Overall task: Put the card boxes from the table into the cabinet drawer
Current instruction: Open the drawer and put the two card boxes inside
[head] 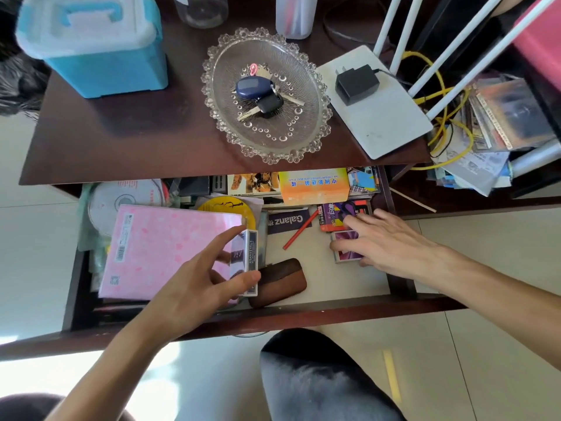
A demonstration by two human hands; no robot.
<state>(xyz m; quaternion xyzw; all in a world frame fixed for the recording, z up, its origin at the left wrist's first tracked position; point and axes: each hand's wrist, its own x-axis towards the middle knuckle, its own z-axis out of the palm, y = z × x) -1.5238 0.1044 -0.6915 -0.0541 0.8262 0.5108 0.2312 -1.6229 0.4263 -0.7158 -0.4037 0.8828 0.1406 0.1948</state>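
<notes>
I have the cabinet drawer (403, 281) pulled wide under the dark table (136, 141), and both hands are already down inside it, so I judge this as the placing step with no card boxes left showing on the tabletop. The big pink book (170, 253) fills the drawer's left side, which is probably why the free cream floor to its right is where the boxes are going. My left hand (194, 287) pinches a grey-and-white card box (247, 259) between thumb and fingers, held on edge just above the brown pouch (280, 282), likely so it can slip into the narrow gap beside the book. My right hand (385, 238) lies spread and flat over a purple card box (344, 247), pressing it onto the drawer floor near the back-right stack; whether the fingers grip its far edge I cannot tell. A red pencil (299, 230) lies between the two boxes. The table edge cuts off the back of the drawer, and my palm covers most of the purple box, so its print is unreadable.
</notes>
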